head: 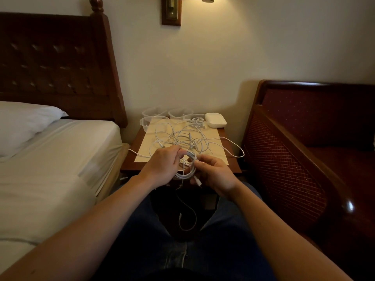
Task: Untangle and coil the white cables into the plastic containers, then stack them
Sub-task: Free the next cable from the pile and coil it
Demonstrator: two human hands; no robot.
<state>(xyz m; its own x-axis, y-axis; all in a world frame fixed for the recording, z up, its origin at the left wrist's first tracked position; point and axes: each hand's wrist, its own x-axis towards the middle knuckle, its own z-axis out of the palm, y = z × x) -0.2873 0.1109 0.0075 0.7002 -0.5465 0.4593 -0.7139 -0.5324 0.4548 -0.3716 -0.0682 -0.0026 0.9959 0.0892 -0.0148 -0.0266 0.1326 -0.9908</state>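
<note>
While the left hand (pixel 162 166) grips one side of a small coil of white cable (pixel 187 166), the right hand (pixel 214 175) pinches the other side with its fingers curled around the loops. Both hands have a tight grip on the coil, and they hold it up just in front of the near edge of the table (pixel 129 166). A loose end of this cable (pixel 187 218) hangs down from the coil between the person's knees.

On the table lies a cream mat (pixel 213 136). On the mat sits a messy tangle of white cables (pixel 182 136). One strand (pixel 235 149) loops out over the right edge of the table, and another (pixel 136 153) pokes off the left side.

At the back of the table stand clear plastic containers: one (pixel 145 123) at the left, one (pixel 153 112) behind it, and one (pixel 179 112) beside that. Another container (pixel 195 118) has a white cable in it. Just to its right sits a container with a white lid (pixel 215 119).

A bed (pixel 56 159) with a white pillow (pixel 24 122) is on the left. A dark red chair (pixel 308 149) is on the right. A lamp (pixel 172 9) glows on the wall above.
</note>
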